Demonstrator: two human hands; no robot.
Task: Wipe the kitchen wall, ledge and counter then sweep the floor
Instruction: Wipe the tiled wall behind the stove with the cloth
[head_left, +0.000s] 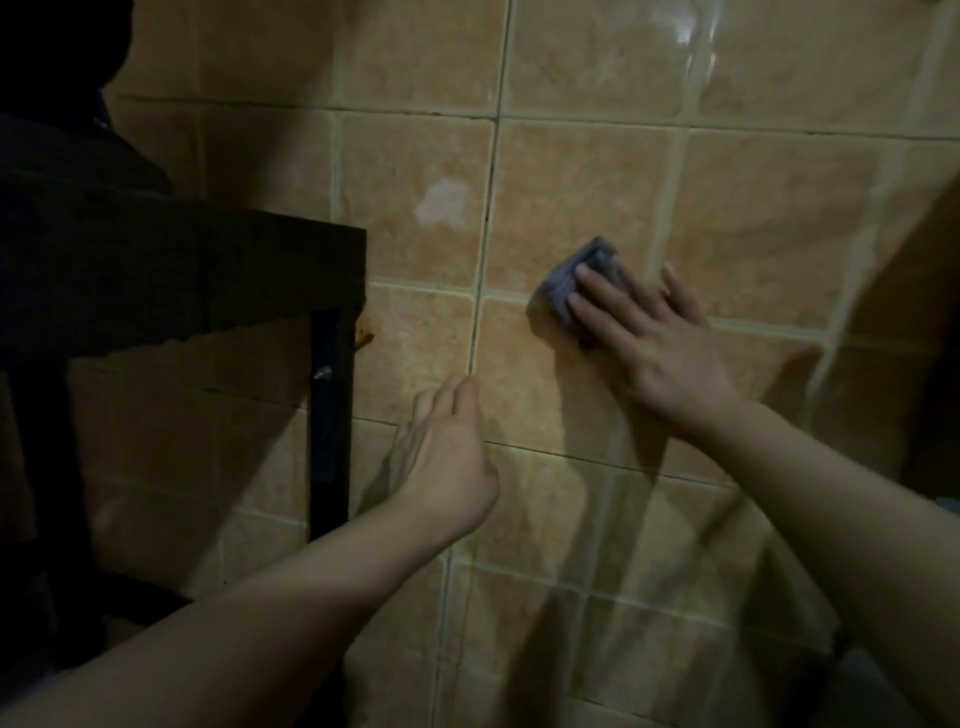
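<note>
Dim, warm light; glare streaks the wall (685, 31) at upper right. Soft arm shadows fall below it. The shelf (182, 270) at left is nearly black; overall slightly blurred.

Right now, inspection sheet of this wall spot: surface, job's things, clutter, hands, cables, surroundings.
Surface: tiled wall, tan glossy tiles; pale patch on one tile; dark grout line running down the middle.
Job's things: grey cloth flat against the wall.
Clutter: orange-brown smear beside the shelf edge.
Hands: right hand presses the cloth with straight fingers; left hand relaxed near the wall, holding nothing.
Cables: nothing seen.
Surroundings: dark shelf frame at left; dim light, rest too dark to tell.
</note>
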